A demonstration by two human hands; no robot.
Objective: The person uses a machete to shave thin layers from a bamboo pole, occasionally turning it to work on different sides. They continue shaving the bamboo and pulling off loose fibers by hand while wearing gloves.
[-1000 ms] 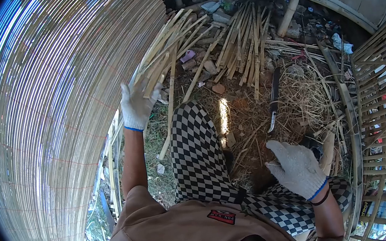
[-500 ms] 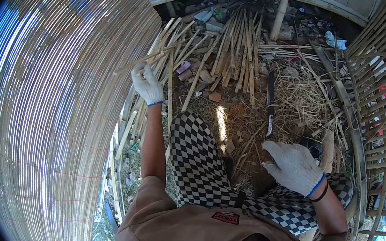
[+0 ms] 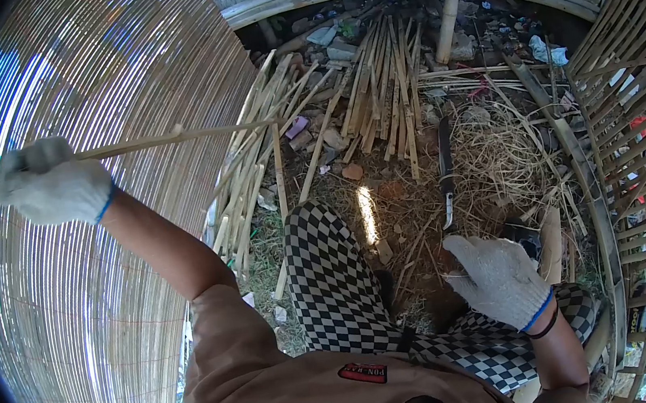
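Holding a long wooden strip (image 3: 160, 140), the left hand (image 3: 51, 184) is far out to the left, in front of the big slatted screen (image 3: 85, 314). Its fingers are wrapped around the strip near one end, and the other end points at a pile of sticks (image 3: 385, 83). The right hand (image 3: 501, 280) is over the checkered pants (image 3: 328, 270), fingers bent; I can't tell if they hold anything. A long dark knife (image 3: 445, 161) lies just past it.
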